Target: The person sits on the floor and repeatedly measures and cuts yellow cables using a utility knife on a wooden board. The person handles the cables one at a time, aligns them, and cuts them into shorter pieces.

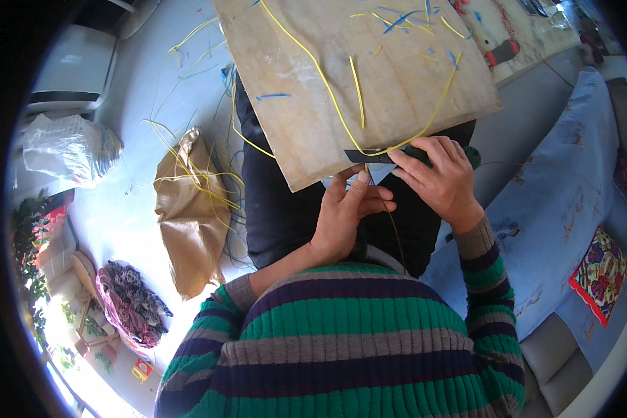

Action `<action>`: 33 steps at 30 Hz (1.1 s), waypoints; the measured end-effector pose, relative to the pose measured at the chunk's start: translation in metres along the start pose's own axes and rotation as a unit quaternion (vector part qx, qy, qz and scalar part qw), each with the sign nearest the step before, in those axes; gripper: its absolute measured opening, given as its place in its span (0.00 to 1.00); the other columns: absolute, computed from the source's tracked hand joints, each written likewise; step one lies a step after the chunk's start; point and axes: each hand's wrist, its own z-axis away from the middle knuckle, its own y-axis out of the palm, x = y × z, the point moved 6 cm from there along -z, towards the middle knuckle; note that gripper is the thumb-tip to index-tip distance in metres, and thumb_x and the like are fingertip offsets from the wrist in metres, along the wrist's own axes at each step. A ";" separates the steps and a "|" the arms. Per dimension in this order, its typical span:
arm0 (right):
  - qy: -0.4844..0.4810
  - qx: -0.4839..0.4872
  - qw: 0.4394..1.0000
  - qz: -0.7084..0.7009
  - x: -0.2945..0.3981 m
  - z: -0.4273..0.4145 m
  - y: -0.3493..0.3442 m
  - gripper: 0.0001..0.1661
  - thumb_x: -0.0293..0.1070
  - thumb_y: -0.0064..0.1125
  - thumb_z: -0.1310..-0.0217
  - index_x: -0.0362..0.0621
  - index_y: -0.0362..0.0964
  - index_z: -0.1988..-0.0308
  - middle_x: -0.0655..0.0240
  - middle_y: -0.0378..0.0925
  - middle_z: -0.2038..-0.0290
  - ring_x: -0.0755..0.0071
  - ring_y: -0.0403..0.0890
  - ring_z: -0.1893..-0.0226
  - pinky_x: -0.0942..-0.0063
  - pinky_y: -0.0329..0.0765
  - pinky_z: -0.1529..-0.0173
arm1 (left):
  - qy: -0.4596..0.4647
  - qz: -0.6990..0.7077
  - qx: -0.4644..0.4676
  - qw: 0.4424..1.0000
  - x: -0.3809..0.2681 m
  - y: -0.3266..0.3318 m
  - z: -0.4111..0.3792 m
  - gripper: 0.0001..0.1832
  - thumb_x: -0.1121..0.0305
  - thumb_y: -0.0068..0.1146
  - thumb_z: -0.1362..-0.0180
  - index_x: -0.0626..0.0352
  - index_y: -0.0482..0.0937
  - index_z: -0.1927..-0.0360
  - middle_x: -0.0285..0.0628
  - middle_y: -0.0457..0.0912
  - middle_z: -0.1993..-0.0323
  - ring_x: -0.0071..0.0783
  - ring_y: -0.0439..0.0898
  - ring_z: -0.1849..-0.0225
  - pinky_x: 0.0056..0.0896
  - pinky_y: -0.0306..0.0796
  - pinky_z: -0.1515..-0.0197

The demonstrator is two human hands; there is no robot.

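Note:
My right hand (441, 180) grips a knife by its dark green handle, and its broad dark blade (363, 156) points left along the near edge of a wooden board (313, 141). Below the blade, my left hand (339, 217) pinches a thin wire between thumb and fingers. A bare, copper-coloured strand (396, 230) runs from those fingers down toward my sweater. One long yellow strip (318, 65), apparently wire insulation, curves over the board and passes at the blade. Short yellow pieces (356, 91) and blue scraps (274, 96) lie on the board, which rests over my legs.
Left on the floor are a crumpled gold-brown bag (190, 230) with tangled yellow wires (193, 175), and a basket of dark yarn or cloth (136, 298). A red-and-black-handled tool (503, 51) lies on a marbled surface at upper right. A blue-covered sofa (543, 209) stands right.

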 end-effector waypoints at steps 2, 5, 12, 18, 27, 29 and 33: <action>0.007 -0.007 1.000 0.000 0.002 -0.002 0.001 0.17 0.31 0.59 0.55 0.55 0.76 0.59 0.71 0.70 0.65 0.68 0.73 0.65 0.71 0.69 0.62 | 0.001 0.002 0.033 0.999 0.000 0.002 -0.004 0.18 0.59 0.38 0.33 0.67 0.64 0.53 0.44 0.76 0.72 0.32 0.78 0.69 0.32 0.73 0.60; -0.001 -0.033 0.999 0.028 0.006 -0.006 0.002 0.18 0.31 0.60 0.57 0.55 0.77 0.60 0.71 0.70 0.66 0.68 0.73 0.65 0.69 0.69 0.61 | 0.009 -0.012 0.057 0.998 0.001 0.002 -0.008 0.18 0.58 0.35 0.32 0.65 0.68 0.57 0.41 0.74 0.76 0.29 0.76 0.71 0.31 0.72 0.63; 0.020 -0.043 0.998 0.032 0.010 -0.006 0.005 0.17 0.30 0.61 0.58 0.55 0.77 0.62 0.71 0.70 0.66 0.68 0.74 0.65 0.68 0.67 0.61 | 0.022 -0.066 0.072 0.995 -0.001 0.002 -0.013 0.19 0.57 0.33 0.32 0.64 0.69 0.62 0.42 0.74 0.79 0.29 0.75 0.75 0.28 0.71 0.66; -0.003 -0.074 0.997 0.037 0.011 -0.007 0.011 0.16 0.31 0.62 0.58 0.55 0.77 0.62 0.71 0.70 0.66 0.68 0.74 0.65 0.69 0.67 0.62 | 0.009 -0.082 0.055 0.995 -0.004 -0.004 -0.016 0.20 0.58 0.35 0.32 0.64 0.71 0.70 0.40 0.74 0.84 0.27 0.75 0.82 0.24 0.71 0.74; 0.002 -0.079 0.997 0.021 0.010 -0.008 0.018 0.13 0.31 0.61 0.56 0.54 0.77 0.64 0.70 0.70 0.66 0.67 0.74 0.65 0.69 0.67 0.62 | -0.013 -0.097 0.061 0.993 -0.007 -0.004 -0.015 0.20 0.58 0.35 0.32 0.61 0.71 0.72 0.39 0.74 0.85 0.25 0.75 0.83 0.23 0.70 0.76; -0.010 -0.096 0.995 0.024 0.010 -0.009 0.018 0.13 0.31 0.61 0.57 0.55 0.77 0.64 0.71 0.70 0.66 0.67 0.74 0.65 0.69 0.67 0.62 | -0.020 -0.098 0.060 0.993 -0.008 -0.005 -0.014 0.20 0.57 0.35 0.32 0.61 0.71 0.72 0.38 0.74 0.85 0.25 0.74 0.83 0.23 0.70 0.75; -0.012 -0.100 0.995 0.007 0.007 -0.012 0.020 0.13 0.31 0.60 0.58 0.56 0.77 0.65 0.72 0.70 0.67 0.68 0.73 0.66 0.70 0.67 0.62 | -0.028 -0.086 0.061 0.994 -0.008 -0.004 -0.014 0.20 0.58 0.35 0.32 0.60 0.71 0.72 0.38 0.74 0.85 0.25 0.74 0.84 0.23 0.70 0.75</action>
